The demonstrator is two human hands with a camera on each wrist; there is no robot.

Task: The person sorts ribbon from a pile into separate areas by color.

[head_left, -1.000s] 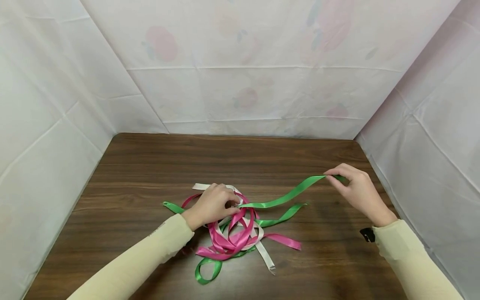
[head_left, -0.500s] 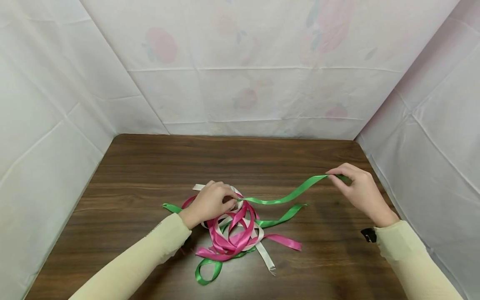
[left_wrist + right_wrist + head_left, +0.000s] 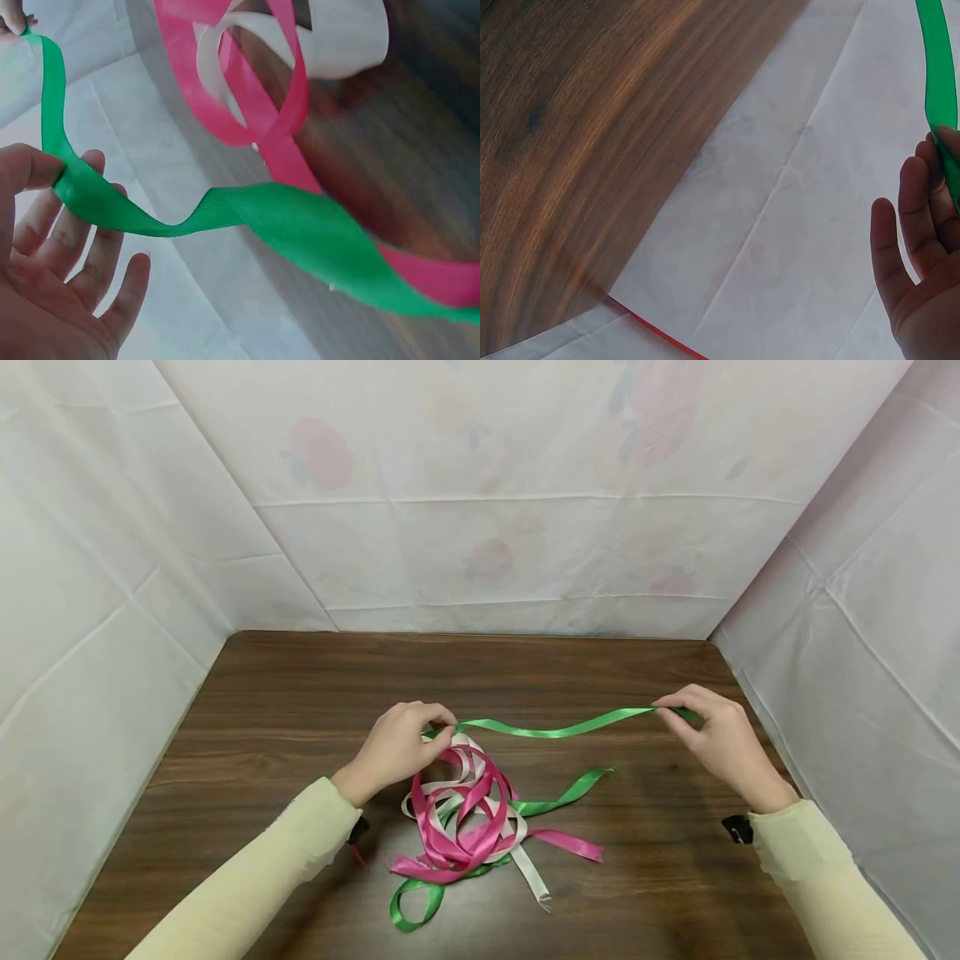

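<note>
A green ribbon (image 3: pixel 555 732) stretches with a slight sag between both hands, above the table. My left hand (image 3: pixel 397 745) pinches it between thumb and finger over the upper left of a ribbon heap; the left wrist view shows the green ribbon (image 3: pixel 97 196) trailing on past the thumb beside a pink ribbon. On the right, my right hand (image 3: pixel 716 739) pinches the ribbon close to one end, its other fingers loosely bent. The heap holds a looped pink ribbon (image 3: pixel 495 827), a white ribbon (image 3: pixel 531 872) and more green lengths, tangled over one another. The left hand hides part of the heap's upper left.
The heap lies on a dark wood-grain table (image 3: pixel 285 693). Another green end (image 3: pixel 577 787) points right from the heap, and a green loop (image 3: pixel 416 906) lies at its front. Pale cloth walls (image 3: pixel 525 560) rise behind and at both sides.
My left hand has moved left and away, up from the heap, drawing the green ribbon out longer and straighter. The right hand has stayed almost in place.
</note>
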